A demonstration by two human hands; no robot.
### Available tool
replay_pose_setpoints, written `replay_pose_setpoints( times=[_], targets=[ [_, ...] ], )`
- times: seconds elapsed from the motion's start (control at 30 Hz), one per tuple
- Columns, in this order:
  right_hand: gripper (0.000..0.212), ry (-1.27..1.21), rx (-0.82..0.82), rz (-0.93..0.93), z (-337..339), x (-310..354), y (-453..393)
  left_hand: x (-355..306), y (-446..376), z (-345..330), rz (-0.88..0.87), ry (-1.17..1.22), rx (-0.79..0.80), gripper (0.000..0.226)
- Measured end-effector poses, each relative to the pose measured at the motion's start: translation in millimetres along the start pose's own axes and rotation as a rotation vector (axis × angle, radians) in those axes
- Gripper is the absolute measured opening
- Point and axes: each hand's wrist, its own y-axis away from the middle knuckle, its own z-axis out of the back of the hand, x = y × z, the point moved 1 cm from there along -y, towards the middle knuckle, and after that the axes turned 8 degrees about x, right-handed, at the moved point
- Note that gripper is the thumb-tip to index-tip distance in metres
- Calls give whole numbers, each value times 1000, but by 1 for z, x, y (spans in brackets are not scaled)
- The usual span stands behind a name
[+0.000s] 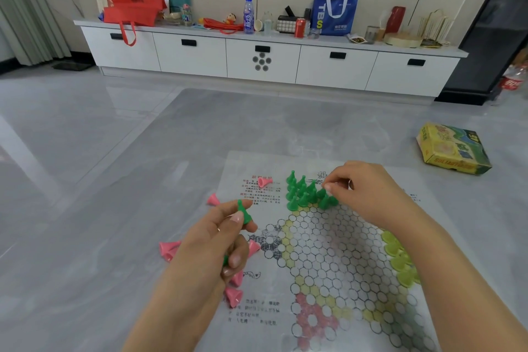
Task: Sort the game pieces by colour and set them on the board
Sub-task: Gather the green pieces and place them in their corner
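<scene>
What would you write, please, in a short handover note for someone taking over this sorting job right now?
Left hand: pinches one green piece; a bit more green shows lower between its fingers.
Right hand: fingertips at the right edge of the green cluster; what they pinch cannot be told.
Board: flat on the floor; green pieces stand at its far point, yellow-green pieces along the right point.
Done: most green and yellow-green set.
Left: place the held green, then gather the pink pieces lying tipped on and beside the board's left edge and stand them up.
</scene>
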Motion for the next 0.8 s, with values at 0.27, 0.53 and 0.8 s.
replay_pose_setpoints(
  times=[0.27, 0.53, 0.8],
  targets=[
    [11, -383, 260, 284, 11, 73, 22, 0, 3, -9, -66, -188, -21, 6],
    [10, -376, 266, 314, 4, 83, 20, 1, 3, -4, -87, -131, -28, 5],
    [6, -434, 196, 213, 12, 68, 19, -3, 3, -5, -112, -123, 13, 29]
  ],
)
